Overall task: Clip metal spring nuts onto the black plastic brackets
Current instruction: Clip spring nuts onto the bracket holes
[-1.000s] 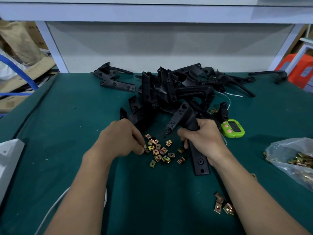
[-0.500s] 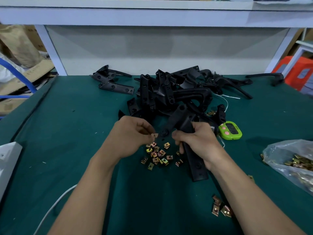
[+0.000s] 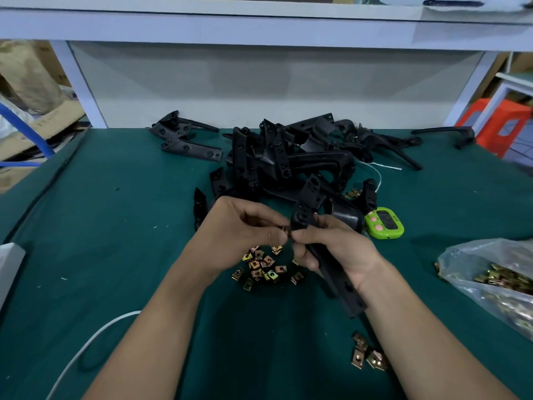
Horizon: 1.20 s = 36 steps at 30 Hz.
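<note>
My right hand (image 3: 334, 249) grips a long black plastic bracket (image 3: 337, 280) and holds it above the green table. My left hand (image 3: 239, 235) pinches a small brass-coloured spring nut (image 3: 286, 230) against the bracket's near tab. Below both hands, several loose spring nuts (image 3: 264, 265) lie scattered on the table. Behind my hands is a heap of black brackets (image 3: 291, 157).
A green timer (image 3: 383, 223) sits right of the held bracket. At the right edge lies a clear plastic bag of nuts (image 3: 496, 281). A few more nuts (image 3: 369, 356) lie near my right forearm. Two brackets (image 3: 184, 137) rest at the back left, and a white cable (image 3: 86, 345) runs at the lower left.
My left hand has risen from the nut pile with one nut and brought it to the bracket's tab. My right hand has lifted the bracket off the table.
</note>
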Tool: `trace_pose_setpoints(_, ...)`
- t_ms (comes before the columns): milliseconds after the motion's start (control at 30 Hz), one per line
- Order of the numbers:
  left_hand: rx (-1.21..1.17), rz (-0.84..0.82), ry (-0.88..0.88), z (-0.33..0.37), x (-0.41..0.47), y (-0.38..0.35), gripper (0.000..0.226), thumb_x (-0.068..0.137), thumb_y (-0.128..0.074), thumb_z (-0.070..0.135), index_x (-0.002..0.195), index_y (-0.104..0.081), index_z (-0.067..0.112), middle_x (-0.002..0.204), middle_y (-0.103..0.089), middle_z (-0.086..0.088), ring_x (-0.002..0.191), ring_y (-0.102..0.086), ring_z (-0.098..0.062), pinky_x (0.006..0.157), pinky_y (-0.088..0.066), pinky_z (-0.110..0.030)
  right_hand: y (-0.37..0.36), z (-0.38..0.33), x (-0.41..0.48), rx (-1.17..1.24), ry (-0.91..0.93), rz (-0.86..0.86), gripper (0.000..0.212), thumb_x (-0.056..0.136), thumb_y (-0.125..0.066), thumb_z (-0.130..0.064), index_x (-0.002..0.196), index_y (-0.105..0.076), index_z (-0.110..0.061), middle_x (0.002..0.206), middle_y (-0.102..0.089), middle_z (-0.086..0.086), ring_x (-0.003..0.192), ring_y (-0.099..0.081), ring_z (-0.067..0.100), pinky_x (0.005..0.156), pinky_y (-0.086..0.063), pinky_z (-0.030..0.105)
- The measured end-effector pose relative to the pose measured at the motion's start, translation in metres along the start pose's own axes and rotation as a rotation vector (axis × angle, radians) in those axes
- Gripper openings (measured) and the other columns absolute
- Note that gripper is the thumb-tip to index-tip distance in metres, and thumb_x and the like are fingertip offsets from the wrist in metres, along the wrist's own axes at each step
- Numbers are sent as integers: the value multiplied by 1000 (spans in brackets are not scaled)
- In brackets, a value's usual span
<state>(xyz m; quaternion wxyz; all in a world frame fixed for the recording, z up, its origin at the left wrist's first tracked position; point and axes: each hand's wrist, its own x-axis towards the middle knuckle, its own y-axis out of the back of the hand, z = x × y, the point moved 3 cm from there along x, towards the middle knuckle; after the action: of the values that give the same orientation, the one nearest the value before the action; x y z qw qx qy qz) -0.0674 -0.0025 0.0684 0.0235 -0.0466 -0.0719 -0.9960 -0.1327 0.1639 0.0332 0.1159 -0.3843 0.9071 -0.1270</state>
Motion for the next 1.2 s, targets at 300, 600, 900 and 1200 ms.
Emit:
trace_pose_setpoints(300,-23,21,31,-4,1,1,7,78,-83,18,84,-82,15,75,-76,-8,69,-68,-15,66,-54,-20,1,-1,1,-147,108,36,9,79,-78,-16,72,-72,-14,61,-63,9,41,-51,15,48,-42,24)
trace_pose_setpoints(600,182,176,112,-17,6,2,36,86,-77,4,66,-79,33,71,-77,4,62,-67,-1,57,-50,-13,0,-1,4,-542,241,308,19,76,-80,-22,63,-70,-11,57,-67,11,46,-61,23,53,-50,27)
trace_pose_setpoints(900,21,154,123,-26,8,-2,24,76,-84,-1,79,-81,22,75,-78,-3,64,-71,-6,59,-53,-15,-1,0,5,-513,283,337,19,85,-75,-19,66,-73,-17,61,-68,9,45,-62,24,50,-48,27)
trace_pose_setpoints(1200,40,246,84,-28,8,-2,19,63,-93,9,72,-79,19,77,-78,-1,69,-72,-5,64,-52,-13,-1,0,3,-390,289,342,19,88,-72,-3,69,-70,-3,62,-66,14,45,-58,25,49,-48,28)
